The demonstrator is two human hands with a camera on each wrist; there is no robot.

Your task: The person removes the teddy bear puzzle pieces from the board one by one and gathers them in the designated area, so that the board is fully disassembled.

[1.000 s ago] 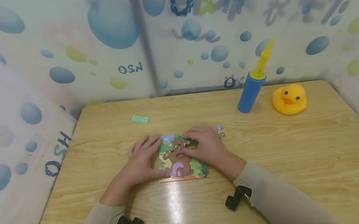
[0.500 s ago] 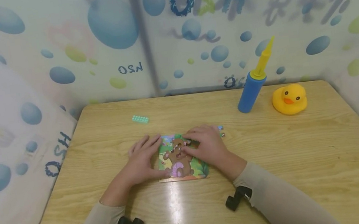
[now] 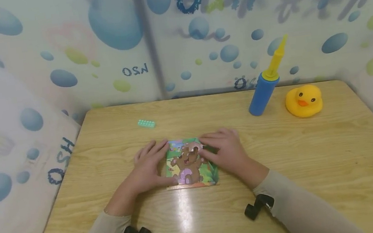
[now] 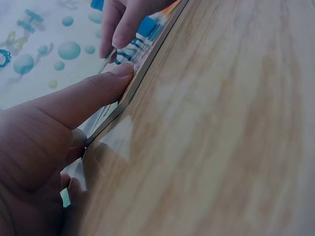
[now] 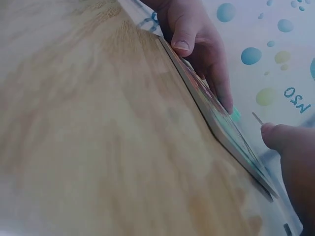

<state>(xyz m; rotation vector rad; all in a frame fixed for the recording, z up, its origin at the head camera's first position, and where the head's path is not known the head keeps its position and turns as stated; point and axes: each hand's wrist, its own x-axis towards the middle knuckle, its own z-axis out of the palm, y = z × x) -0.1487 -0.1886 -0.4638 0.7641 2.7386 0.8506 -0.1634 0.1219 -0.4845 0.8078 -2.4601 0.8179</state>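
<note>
A wooden jigsaw puzzle (image 3: pixel 189 170) with a brown bear picture lies flat on the table. My left hand (image 3: pixel 148 170) holds its left side, the thumb at the near corner and the fingertips at the far corner. In the left wrist view that thumb presses on the board's rim (image 4: pixel 129 93). At the puzzle's upper right, my right hand (image 3: pixel 227 149) pinches a thin puzzle piece (image 5: pixel 257 118), seen edge-on and tilted in the right wrist view. The piece is raised above the board there, over the bear's head in the head view.
A mint-green toy brick (image 3: pixel 146 123) lies behind the puzzle on the wooden table (image 3: pixel 302 180). At the back right stand a blue hand pump (image 3: pixel 262 93) with a yellow nozzle and a yellow rubber duck (image 3: pixel 304 101). A patterned wall (image 3: pixel 178 47) borders the table's far edge.
My right hand has shifted to the right and lifted a piece at the bear's head. The loose piece formerly visible beyond that hand is now hidden. The left hand keeps its place.
</note>
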